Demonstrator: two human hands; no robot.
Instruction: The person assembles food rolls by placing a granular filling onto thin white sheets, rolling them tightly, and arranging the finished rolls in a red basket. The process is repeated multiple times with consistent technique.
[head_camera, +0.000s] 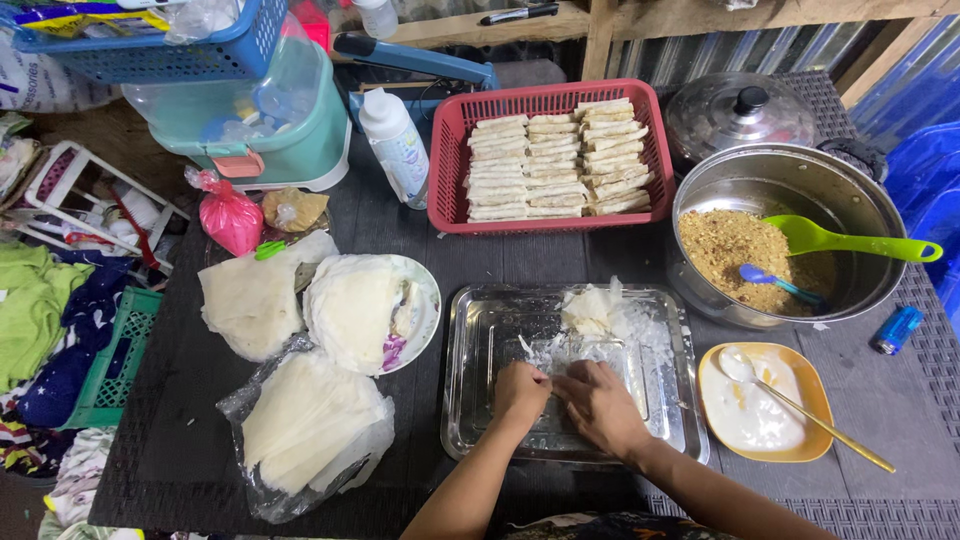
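Both my hands rest inside a shiny metal tray (470, 400) at the front of the dark table. My left hand (520, 392) and my right hand (600, 405) press side by side on a thin translucent wrapper (585, 350) that lies flat in the tray. Scraps of white wrapper (590, 310) are piled at the tray's far side. What sits under my fingers is hidden.
A red basket (450, 150) holds rows of finished rolls (555, 160). A steel pot (880, 210) holds crumbly filling, a green spoon (850, 242) and a blue spoon. An orange dish (808, 440) of white paste is on the right; wrapper stacks (310, 420) and a plate (425, 320) are on the left.
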